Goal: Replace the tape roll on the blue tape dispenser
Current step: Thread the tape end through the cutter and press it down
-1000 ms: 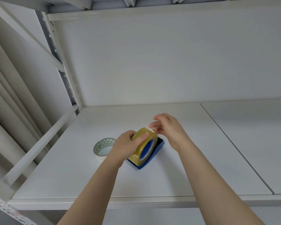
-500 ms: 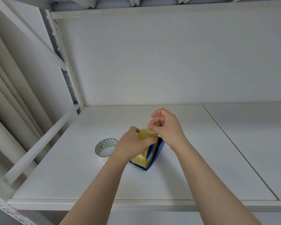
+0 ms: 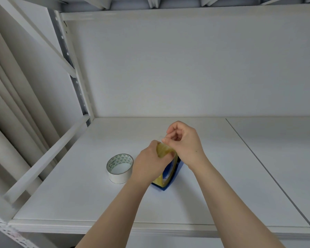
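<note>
The blue tape dispenser (image 3: pixel 175 173) stands on the white shelf (image 3: pixel 100 203) with a yellowish clear tape roll (image 3: pixel 164 151) mounted in it. My left hand (image 3: pixel 151 162) grips the roll from the left side, fingers curled over its top edge. Just above the roll, my right hand (image 3: pixel 183 142) pinches the loose tape end between thumb and fingertips. A thin clear strip runs from the roll up to that pinch. Most of the dispenser is hidden behind my left hand.
A second tape roll (image 3: pixel 120 168), white with a green triangle-patterned core, lies flat on the shelf left of the dispenser. A seam (image 3: pixel 265 169) divides the shelf boards at right. A metal upright and diagonal braces (image 3: pixel 43 158) bound the left side.
The dispenser has turned more edge-on to me. My right hand has risen slightly from the roll with the tape end pinched. My left hand has wrapped further over the roll.
</note>
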